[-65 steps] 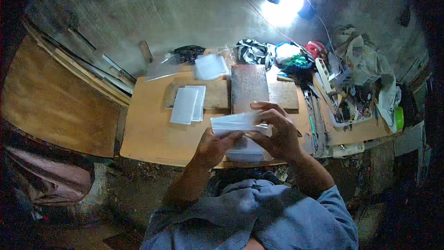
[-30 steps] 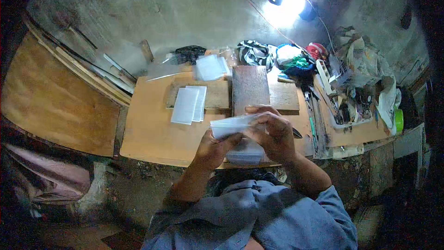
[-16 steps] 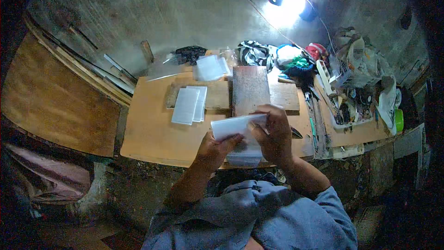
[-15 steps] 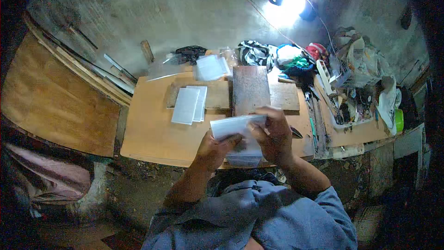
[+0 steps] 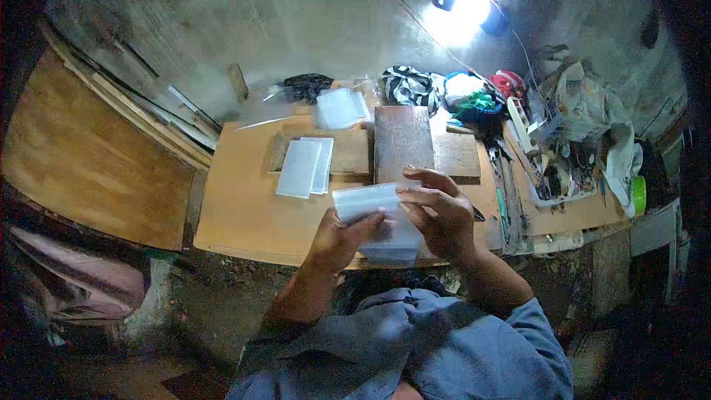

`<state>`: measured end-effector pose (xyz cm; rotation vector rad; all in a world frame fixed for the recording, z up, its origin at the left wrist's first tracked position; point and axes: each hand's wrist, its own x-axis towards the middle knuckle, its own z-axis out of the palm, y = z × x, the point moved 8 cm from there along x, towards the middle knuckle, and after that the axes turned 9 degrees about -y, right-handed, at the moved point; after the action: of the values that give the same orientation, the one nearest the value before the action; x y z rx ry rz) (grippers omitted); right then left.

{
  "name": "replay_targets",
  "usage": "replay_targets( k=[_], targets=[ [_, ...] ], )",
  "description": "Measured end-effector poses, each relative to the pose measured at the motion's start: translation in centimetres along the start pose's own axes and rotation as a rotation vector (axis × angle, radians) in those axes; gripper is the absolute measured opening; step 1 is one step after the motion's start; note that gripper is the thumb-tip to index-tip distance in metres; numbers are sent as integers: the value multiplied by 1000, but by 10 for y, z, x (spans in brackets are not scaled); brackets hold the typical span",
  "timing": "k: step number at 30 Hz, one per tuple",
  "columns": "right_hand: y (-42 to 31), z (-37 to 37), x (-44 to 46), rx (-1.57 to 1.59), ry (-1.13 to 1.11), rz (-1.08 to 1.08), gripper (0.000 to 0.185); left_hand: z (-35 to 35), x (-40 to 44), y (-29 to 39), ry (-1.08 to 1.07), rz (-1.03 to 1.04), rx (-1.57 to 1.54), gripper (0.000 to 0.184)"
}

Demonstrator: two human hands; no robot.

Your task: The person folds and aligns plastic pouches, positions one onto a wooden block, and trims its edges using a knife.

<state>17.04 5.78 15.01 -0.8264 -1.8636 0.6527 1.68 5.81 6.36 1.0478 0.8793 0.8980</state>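
My left hand is closed on the left end of a folded-looking stack of translucent plastic sheets, thumb along its lower side. At its right end is my right hand, fingers apart, the fingertips against or just beside the plastic; contact is hard to make out. More clear plastic lies below the hands at the table's front edge, partly covered by them. Left of the hands rest two or more flat translucent sheets or packs. Beyond my hands a dark wooden board lies across a lighter plank.
Another plastic pile sits at the back of the table. Cloths and bags line the wall under a bright lamp. To the right stand a cluttered white basket and long tools. A wooden panel flanks the left.
My right hand's fingers have loosened and spread at the stack's right end, the hand shifting slightly right. My left hand keeps its hold, moving a little left with the stack.
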Motion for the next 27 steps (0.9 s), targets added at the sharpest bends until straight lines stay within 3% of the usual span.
replay_targets(
  k=[17,19,23,25,27],
  targets=[
    [1,5,6,-141,-153,-64,18,5,2,-1,-48,52,13,24],
    [1,8,8,-176,-186,-87,19,4,1,-7,-39,-53,40,25],
    [-2,7,10,-237,-189,-77,20,6,3,-6,-69,-46,76,26],
    [-1,6,11,-251,-181,-64,21,2,1,-4,33,-48,88,27],
    [-15,7,10,-452,-139,-269,20,-3,4,-9,18,-42,88,27]
  ],
)
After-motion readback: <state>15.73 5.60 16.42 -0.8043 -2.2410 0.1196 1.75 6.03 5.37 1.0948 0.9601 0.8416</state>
